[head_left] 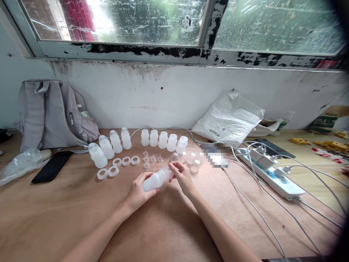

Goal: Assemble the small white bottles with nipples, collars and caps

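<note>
My left hand is wrapped round the body of a white baby bottle, which it holds tilted above the table. At the bottle's top end, my right hand pinches the clear cap. Just beyond lie several small clear nipples, and clear domed caps stand to the right of them. White collar rings rest on the left. Open bottles form a row at the back, while several capped bottles stand at the back left.
A black phone, a plastic bag and a grey backpack occupy the left side. On the right are a power strip with trailing cables, a white padded mailer and a dark phone.
</note>
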Demonstrator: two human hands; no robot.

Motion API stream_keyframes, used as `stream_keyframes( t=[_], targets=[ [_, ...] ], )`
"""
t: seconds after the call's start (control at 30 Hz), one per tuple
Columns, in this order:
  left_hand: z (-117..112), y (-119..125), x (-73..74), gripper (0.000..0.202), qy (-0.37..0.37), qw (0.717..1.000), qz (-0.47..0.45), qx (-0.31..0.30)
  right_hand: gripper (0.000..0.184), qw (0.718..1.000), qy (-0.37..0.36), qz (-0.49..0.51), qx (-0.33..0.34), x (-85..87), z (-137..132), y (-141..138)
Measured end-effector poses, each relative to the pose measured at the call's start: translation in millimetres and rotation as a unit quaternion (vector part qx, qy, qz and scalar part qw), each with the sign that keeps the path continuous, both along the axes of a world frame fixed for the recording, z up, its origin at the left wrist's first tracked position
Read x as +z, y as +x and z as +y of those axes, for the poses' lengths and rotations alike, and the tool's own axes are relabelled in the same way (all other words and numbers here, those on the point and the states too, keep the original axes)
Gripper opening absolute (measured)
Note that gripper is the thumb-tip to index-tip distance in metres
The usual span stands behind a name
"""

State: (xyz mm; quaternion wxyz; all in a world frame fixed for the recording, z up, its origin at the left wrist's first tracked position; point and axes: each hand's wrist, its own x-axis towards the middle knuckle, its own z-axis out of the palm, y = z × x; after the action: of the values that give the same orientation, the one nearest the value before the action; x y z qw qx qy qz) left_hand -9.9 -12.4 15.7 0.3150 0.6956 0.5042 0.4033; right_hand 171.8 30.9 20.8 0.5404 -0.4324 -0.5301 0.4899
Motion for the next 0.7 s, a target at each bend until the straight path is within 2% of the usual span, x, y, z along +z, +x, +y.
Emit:
stream_keyframes(
  t=[0.3, 0.7],
  targets=[
    [0.2, 0.3, -0.7, 0.041, 0.017, 1.000, 0.003, -0.005, 0.027, 1.000, -0.010, -0.028, -0.010, -2.3, 0.0, -2.8],
    [0.5, -2.8, -2.1, 0.044, 0.039, 0.999, 0.023, -0.009, 0.029, 1.000, -0.012, -0.021, 0.014, -2.8, -1.8, -3.5]
  ],
)
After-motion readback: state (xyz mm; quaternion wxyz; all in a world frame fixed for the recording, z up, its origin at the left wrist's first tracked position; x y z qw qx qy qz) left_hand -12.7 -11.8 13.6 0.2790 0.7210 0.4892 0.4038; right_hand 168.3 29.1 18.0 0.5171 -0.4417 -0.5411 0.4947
